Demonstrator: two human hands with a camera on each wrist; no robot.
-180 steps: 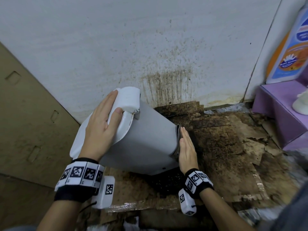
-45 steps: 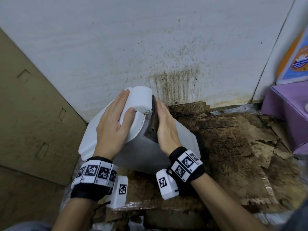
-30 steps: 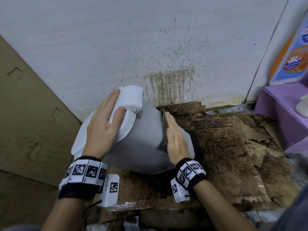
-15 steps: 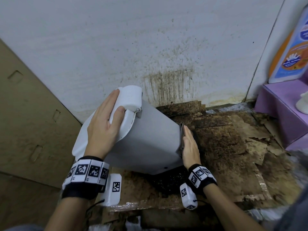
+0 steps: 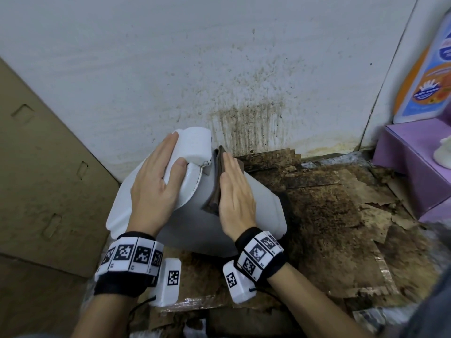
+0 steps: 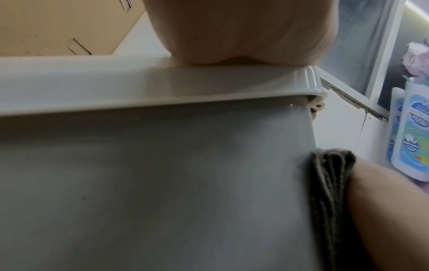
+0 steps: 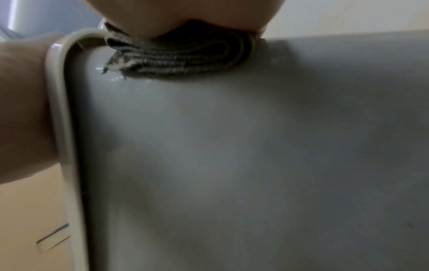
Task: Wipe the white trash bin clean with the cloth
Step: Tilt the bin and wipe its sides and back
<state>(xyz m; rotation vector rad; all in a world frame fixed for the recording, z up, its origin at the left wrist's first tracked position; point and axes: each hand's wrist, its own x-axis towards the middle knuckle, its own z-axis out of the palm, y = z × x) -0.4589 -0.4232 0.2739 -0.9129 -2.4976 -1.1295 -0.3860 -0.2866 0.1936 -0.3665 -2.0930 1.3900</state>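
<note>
head view: the white trash bin lies tipped on its side on the stained cardboard floor, close to the dirty wall. its long axis runs from the lid at the far left to the base at the near right. the left hand lies flat on the lid with straight fingers, steadying it and grasping nothing. the right hand presses the dark cloth flat against the bin's upper side, just right of the lid hinge; its fingers are straight, not curled round the cloth. the unwiped length of the wall stretches away from this hand toward the base, to the right and nearer, so i judge that the coming stroke runs along the long axis that way, with the right hand the one to make it. at the far right stands a blue and orange bottle; its label is too blurred to read.

left wrist view: the heel of the left hand rests on the lid's rim; the folded cloth is squeezed between the grey bin wall and the right hand. bottle labels at the right are unreadable.

right wrist view: the cloth sits bunched under the right hand, touching the bin wall beside the lid's rim.
</note>
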